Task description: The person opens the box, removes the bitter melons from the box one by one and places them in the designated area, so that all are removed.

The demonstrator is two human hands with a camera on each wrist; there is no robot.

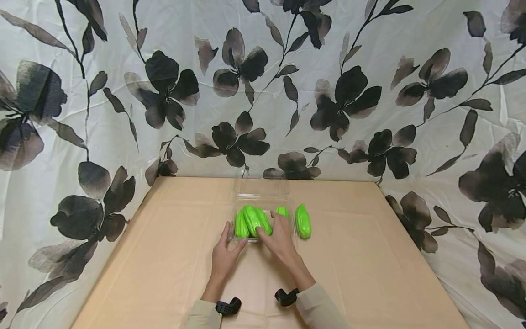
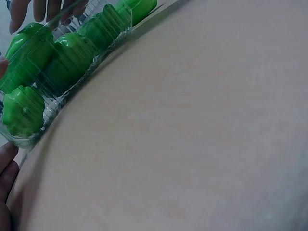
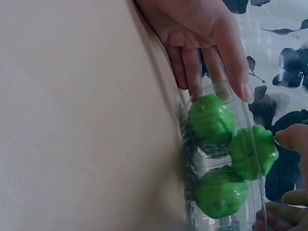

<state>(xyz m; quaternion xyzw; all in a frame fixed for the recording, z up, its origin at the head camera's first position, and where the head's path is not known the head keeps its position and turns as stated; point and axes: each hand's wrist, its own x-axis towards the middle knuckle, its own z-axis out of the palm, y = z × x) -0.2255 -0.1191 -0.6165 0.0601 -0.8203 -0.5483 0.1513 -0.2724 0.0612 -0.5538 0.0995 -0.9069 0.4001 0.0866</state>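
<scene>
A clear plastic container (image 1: 235, 214) stands with its lid (image 1: 263, 187) raised at the back. Several ridged green peppers (image 1: 250, 219) lie inside it, one resting higher on the others. My left hand (image 1: 223, 256) grips the container's front left corner, thumb at the front rim and fingers along the side. Over the box, my right hand (image 1: 281, 240) has its thumb against the upper pepper (image 3: 252, 151), with its fingers on the pepper's other side. Another pepper (image 1: 281, 211) shows partly behind the right hand. To the right of the container lies a loose green pepper (image 1: 303, 221).
The container stands near the back edge of a table with a tan cover (image 1: 349, 265). A white curtain with dark flowers (image 1: 296, 91) hangs behind and at both sides. Black wrist devices (image 1: 228, 306) are strapped on both wrists.
</scene>
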